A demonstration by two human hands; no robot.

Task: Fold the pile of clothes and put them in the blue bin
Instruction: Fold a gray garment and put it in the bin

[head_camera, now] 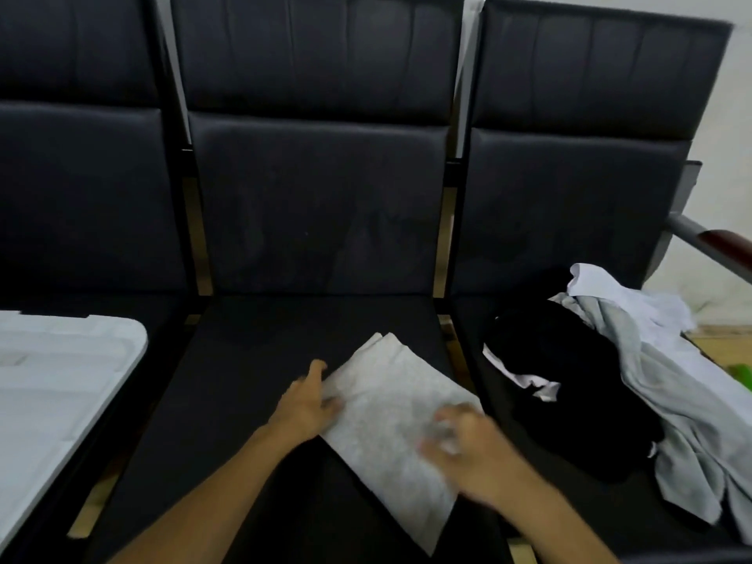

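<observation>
Far on the left, a pale blue-white lid or bin (pixel 61 372) is sitting on the left seat. Only part of it is showing, so it is hard to say if it is the blue bin itself.

Next comes the middle seat (pixel 260 348), and the folded cloth (pixel 390 409) is lying flat on it. It is a light grey, speckled piece. Its long side is running on a slant, from the far left down to the near right. It is lying right under both hands, so neither hand is having to reach far.

The left hand (pixel 307 403) is resting on the cloth's left edge. Its fingers are looking mostly straight and pointing away from the person, pressing or smoothing and not gripping. The arm is coming in from the bottom left.

The right hand (pixel 468 445) is on the cloth's right part, near the seat's edge. It is blurry. Its fingers are looking bent over the cloth, but it is too blurry to tell if they are pinching it.

On the right seat, the pile of clothes (pixel 602 380) is waiting, well apart from the hands. It has a black piece, a white piece and a grey piece, all crumpled. The right hand is the nearer one to the pile. The left hand is nearer to the pale thing on the left, where the folded cloth will likely need to go.
</observation>
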